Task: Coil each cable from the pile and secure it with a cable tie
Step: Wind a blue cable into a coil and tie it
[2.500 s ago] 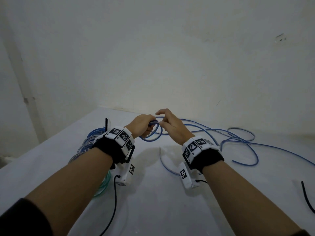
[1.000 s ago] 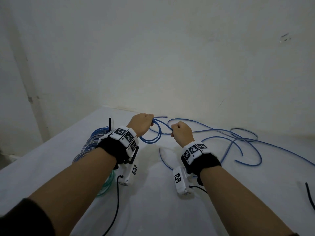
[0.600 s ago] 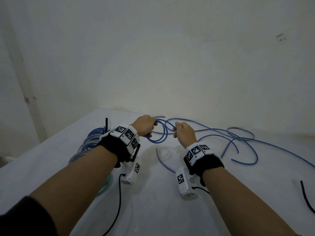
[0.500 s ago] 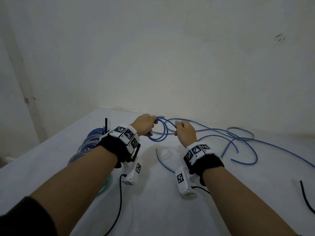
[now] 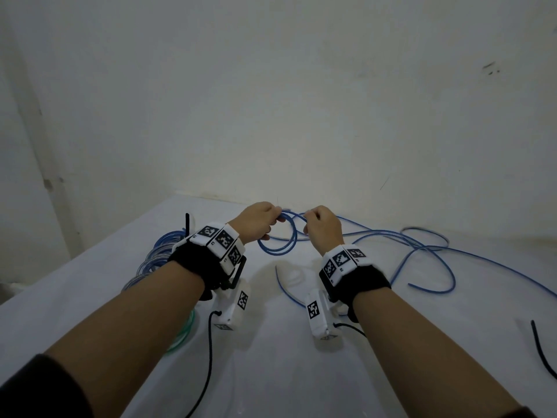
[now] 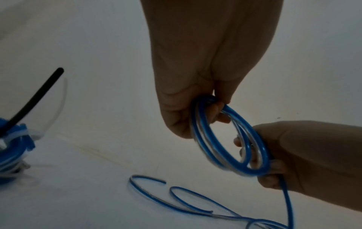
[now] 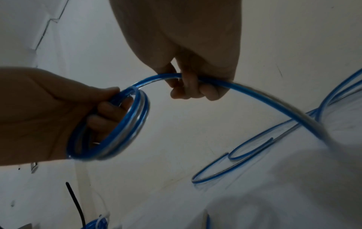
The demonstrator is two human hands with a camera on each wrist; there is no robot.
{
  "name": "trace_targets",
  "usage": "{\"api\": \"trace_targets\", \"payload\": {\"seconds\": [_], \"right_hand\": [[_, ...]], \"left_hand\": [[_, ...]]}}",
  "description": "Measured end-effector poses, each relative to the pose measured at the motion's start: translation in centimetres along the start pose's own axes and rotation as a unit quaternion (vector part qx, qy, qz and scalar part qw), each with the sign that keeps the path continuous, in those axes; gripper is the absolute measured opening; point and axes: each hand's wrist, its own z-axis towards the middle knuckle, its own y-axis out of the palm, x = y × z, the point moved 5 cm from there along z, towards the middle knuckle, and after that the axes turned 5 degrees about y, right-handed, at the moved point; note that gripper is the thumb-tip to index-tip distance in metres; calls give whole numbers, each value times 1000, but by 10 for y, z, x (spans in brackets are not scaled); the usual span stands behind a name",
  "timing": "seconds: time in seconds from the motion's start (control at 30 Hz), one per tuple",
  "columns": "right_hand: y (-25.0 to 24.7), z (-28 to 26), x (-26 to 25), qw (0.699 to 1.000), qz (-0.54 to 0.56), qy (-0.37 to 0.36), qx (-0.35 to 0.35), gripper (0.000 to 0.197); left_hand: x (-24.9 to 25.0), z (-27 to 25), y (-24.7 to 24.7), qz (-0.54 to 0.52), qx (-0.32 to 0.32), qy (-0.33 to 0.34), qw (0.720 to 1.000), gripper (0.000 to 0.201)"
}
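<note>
Head view: left hand is gripping the blue cable coil, fingertips hiding behind knuckles; right hand is pinching the strand beside it. Left wrist view: finished coils are sitting leftward, cut off. Right wrist view: loose cable is trailing right, blurring.

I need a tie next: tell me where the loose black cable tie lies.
In the head view, the black cable tie lies alone on the white table at the far right edge, right of the right hand.
</note>
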Motion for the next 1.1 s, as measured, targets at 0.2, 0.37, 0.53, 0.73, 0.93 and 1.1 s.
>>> {"api": "trace_targets", "payload": {"seconds": [0.2, 0.37, 0.53, 0.73, 0.93, 1.1], "right_hand": [[-3, 6, -3, 999, 31, 2, 21, 21], [-3, 5, -1, 1000, 3, -7, 21, 12], [1, 5, 1, 1000, 4, -14, 8, 14], [7, 3, -9, 999, 25, -35, -4, 25], [6, -6, -19, 993, 59, -98, -34, 38], [0, -9, -20, 985, 46, -162, -27, 7]], "left_hand": [[-5, -7, 2, 112, -123, -46, 985, 28], [-5, -11, 2, 145, -164, -59, 974, 40], [2, -11, -9, 165, -106, -40, 980, 53], [6, -6, -18, 221, -49, -35, 973, 46], [-1, -1, -23, -256, 66, -110, 958, 39], [4, -1, -30, -401, 100, -88, 906, 37]]}}
